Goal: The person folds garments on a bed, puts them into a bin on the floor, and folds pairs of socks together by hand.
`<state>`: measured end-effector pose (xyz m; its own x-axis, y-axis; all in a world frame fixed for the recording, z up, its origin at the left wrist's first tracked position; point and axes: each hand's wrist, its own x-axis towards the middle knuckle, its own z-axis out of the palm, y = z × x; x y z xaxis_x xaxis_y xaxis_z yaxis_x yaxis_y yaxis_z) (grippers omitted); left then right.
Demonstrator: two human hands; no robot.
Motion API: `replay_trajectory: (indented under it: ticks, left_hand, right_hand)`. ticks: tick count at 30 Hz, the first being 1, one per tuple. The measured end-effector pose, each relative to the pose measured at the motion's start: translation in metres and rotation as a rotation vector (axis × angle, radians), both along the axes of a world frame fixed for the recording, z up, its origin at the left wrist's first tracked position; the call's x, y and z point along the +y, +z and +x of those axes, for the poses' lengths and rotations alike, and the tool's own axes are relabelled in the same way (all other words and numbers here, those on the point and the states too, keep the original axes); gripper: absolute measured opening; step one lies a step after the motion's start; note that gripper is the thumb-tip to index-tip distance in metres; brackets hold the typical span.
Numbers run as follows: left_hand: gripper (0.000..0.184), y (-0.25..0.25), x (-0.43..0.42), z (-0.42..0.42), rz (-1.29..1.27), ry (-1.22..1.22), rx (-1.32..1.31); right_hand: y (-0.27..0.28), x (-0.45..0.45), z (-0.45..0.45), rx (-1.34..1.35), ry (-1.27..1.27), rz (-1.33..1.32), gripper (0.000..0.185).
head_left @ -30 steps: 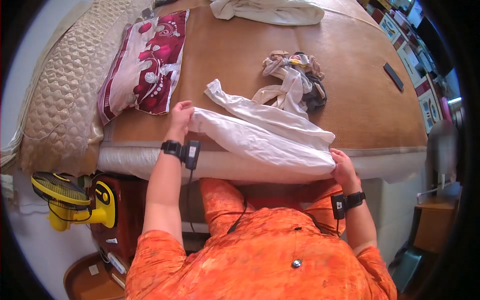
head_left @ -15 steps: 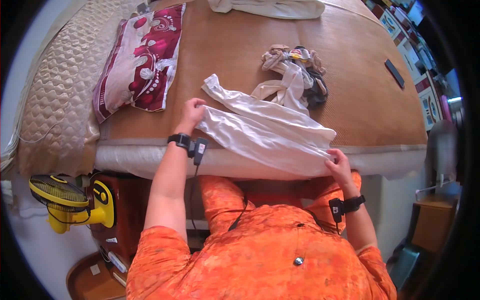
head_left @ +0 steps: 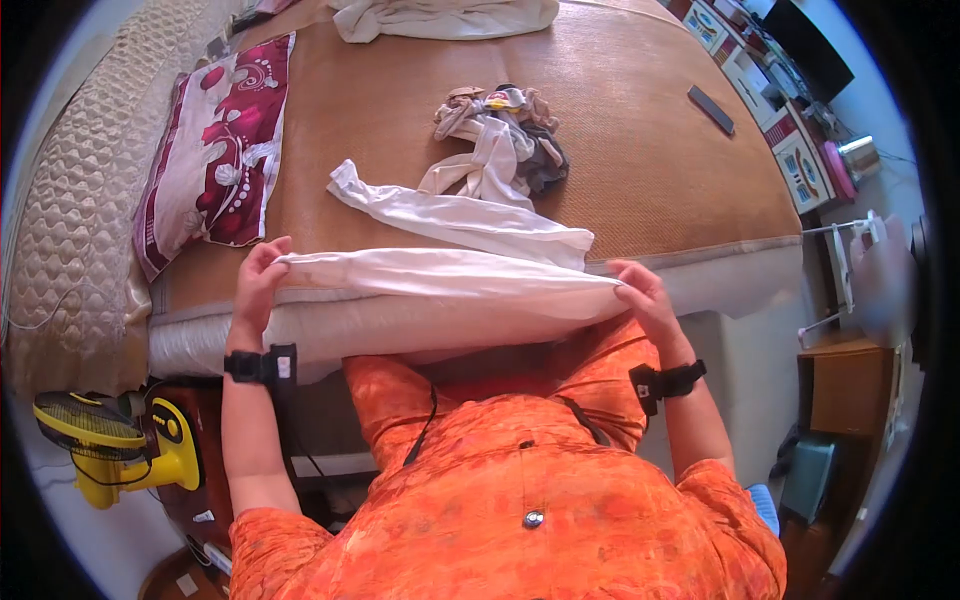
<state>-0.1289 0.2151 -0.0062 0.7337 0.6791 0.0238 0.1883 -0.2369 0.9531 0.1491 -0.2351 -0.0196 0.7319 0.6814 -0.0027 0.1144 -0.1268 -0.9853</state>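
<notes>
Between my hands a long white piece of clothing point(head_left: 450, 274) is stretched sideways over the near edge of the bed. My left hand point(head_left: 260, 285) pinches its narrow left end. At the other end, the fingers of my right hand point(head_left: 648, 298) are closed on its right corner. Just beyond it lies a second long white piece of clothing point(head_left: 455, 217), narrow and flat on the brown mat; whether the two are joined I cannot tell. Farther back sits a crumpled pile of clothes point(head_left: 500, 135) in beige, white and dark grey.
A maroon and white pillow point(head_left: 218, 150) lies at the left on the brown mat point(head_left: 650, 150). A dark remote-like object point(head_left: 710, 110) is at the far right. Folded pale cloth point(head_left: 445, 18) lies at the back. A yellow fan point(head_left: 170, 445) stands lower left.
My hands have spread apart and pulled the held white clothing taut, lifting it off the flat piece. My view has shifted to the right, so the bed's contents appear farther left.
</notes>
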Motion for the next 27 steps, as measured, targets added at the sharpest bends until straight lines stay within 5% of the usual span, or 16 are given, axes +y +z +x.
replay_trajectory:
  ticks: [2, 4, 8, 17, 20, 22, 27]
  left_hand:
    - [0.016, 0.022, -0.009, -0.007, -0.456, -0.106, -0.283]
    - [0.013, 0.023, -0.005, -0.008, -0.48, -0.19, -0.352]
    - [0.008, 0.019, 0.001, 0.012, -0.332, 0.09, -0.458]
    - [0.02, -0.095, 0.089, 0.064, 0.355, 0.08, 0.396]
    - [0.023, -0.066, 0.078, 0.098, 0.719, 0.223, 0.471]
    - [0.026, -0.035, 0.053, 0.126, 0.647, 0.179, 0.421]
    - [0.026, -0.083, 0.053, 0.169, 0.894, 0.207, 0.493]
  right_hand:
    - [0.013, -0.003, 0.001, 0.209, 0.012, 0.062, 0.003]
    - [0.014, -0.005, 0.007, 0.522, -0.032, 0.276, 0.003]
    - [0.008, 0.018, 0.001, 0.436, -0.127, 0.266, 0.01]
    - [-0.08, 0.049, -0.005, 0.508, -0.283, -0.031, 0.01]
    - [-0.078, 0.048, 0.0, 0.377, -0.264, -0.183, 0.012]
    - [-0.079, 0.044, 0.007, 0.387, -0.261, -0.25, 0.015]
    - [-0.055, 0.053, 0.014, 0.274, -0.379, -0.282, 0.018]
